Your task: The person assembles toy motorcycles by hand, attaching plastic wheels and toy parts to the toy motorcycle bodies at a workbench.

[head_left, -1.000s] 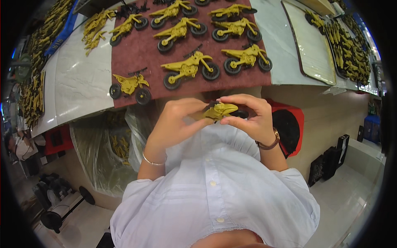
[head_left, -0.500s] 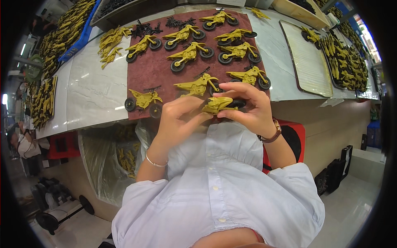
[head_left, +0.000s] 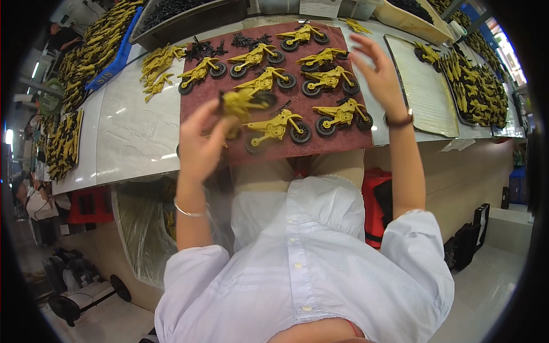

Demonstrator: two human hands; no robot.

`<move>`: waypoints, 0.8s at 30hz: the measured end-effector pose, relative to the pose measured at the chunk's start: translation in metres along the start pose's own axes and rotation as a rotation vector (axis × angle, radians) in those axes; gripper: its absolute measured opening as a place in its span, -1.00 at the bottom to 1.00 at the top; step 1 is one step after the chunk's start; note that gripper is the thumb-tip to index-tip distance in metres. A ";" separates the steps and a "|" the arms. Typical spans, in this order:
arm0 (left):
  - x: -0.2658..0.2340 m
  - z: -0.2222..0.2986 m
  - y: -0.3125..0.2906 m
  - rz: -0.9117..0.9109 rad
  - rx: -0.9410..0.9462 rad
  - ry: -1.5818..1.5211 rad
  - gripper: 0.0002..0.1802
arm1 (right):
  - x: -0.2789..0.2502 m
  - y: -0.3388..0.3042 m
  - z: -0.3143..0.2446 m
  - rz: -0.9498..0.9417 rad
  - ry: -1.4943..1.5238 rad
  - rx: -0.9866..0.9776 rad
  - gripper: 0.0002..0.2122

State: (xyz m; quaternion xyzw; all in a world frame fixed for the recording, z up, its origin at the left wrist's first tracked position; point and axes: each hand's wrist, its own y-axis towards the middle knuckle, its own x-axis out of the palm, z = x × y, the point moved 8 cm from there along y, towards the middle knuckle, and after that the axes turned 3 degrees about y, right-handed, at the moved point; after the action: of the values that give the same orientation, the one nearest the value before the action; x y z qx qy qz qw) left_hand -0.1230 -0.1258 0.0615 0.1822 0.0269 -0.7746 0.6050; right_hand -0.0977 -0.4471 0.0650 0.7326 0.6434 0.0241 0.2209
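My left hand (head_left: 201, 140) grips a yellow toy motorcycle (head_left: 245, 103) with a black wheel, raised over the left part of a dark red cloth (head_left: 360, 139). Motion blurs this toy. Part of another toy motorcycle lies hidden behind that hand. Fingers apart and holding nothing, my right hand (head_left: 378, 74) hovers by the cloth's right edge. Several yellow toy motorcycles with black wheels stand in rows on the cloth, among them one at the front middle (head_left: 274, 127) and one at the front right (head_left: 343, 113). Small black parts (head_left: 250, 40) lie at the cloth's far edge.
Loose yellow pieces (head_left: 157, 66) lie left of the cloth on the white table (head_left: 134, 126). A blue-edged tray (head_left: 117, 64) holds many yellow and black pieces. Bins of black parts, one grey (head_left: 189, 24), stand behind. To the right lies a pale ribbed tray (head_left: 423, 91) beside stacked pieces.
My hands have parted: the left moved left with the toy motorcycle, while the right let go and moved to the far right. The toy at the cloth's front left is now mostly covered.
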 end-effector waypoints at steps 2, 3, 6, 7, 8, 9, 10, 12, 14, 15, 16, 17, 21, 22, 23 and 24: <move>-0.019 0.000 0.029 -0.043 0.114 0.167 -0.65 | -0.058 0.034 0.051 0.145 -0.336 -0.037 -0.48; -0.038 -0.006 0.040 -0.024 0.116 0.181 -0.65 | -0.072 0.055 0.076 0.137 -0.321 -0.053 -0.48; -0.059 -0.032 0.071 -0.106 0.158 0.487 -0.62 | -0.076 0.089 0.107 0.133 -0.883 -0.355 -0.50; -0.054 -0.041 0.078 -0.243 0.090 0.500 -0.61 | -0.074 0.099 0.124 0.088 -0.907 -0.236 -0.49; -0.049 -0.049 0.078 -0.380 0.021 0.508 -0.59 | -0.072 0.105 0.141 0.042 -0.930 -0.117 -0.49; -0.044 -0.049 0.078 -0.375 -0.038 0.500 -0.56 | -0.071 0.106 0.150 0.001 -1.014 -0.150 -0.50; -0.045 -0.051 0.076 -0.367 -0.040 0.505 -0.56 | -0.074 0.104 0.152 0.000 -1.008 -0.157 -0.50; -0.052 -0.048 0.074 -0.226 0.119 0.572 -0.55 | -0.085 0.093 0.162 0.019 -0.982 -0.063 -0.56; -0.064 -0.042 0.054 -0.086 0.203 0.604 -0.59 | -0.075 0.069 0.131 0.022 -1.070 -0.008 -0.61; -0.073 -0.042 0.040 -0.053 0.181 0.632 -0.62 | -0.074 0.054 0.110 0.033 -1.162 0.049 -0.66; -0.079 -0.045 0.027 -0.024 0.159 0.656 -0.65 | -0.073 0.040 0.097 0.032 -1.166 0.049 -0.66; -0.081 -0.047 0.017 -0.024 0.154 0.656 -0.65 | -0.073 0.028 0.087 0.072 -1.180 0.041 -0.71; -0.082 -0.061 -0.008 0.004 0.155 0.711 -0.67 | -0.078 -0.016 0.047 0.169 -1.140 0.046 -0.75; -0.084 -0.062 -0.011 0.041 0.170 0.723 -0.66 | -0.079 -0.025 0.043 0.172 -1.148 0.057 -0.75; -0.085 -0.062 -0.014 0.030 0.173 0.714 -0.66 | -0.084 -0.033 0.042 0.195 -0.948 0.073 -0.76; -0.088 -0.062 -0.014 0.022 0.099 0.718 -0.68 | -0.089 -0.041 0.040 0.221 -0.748 0.086 -0.78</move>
State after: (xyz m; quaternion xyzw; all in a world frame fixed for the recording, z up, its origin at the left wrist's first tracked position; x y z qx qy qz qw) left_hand -0.1035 -0.0244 0.0284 0.4720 0.1980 -0.6552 0.5555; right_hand -0.1381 -0.5411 0.0367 0.7641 0.4362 -0.2482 0.4053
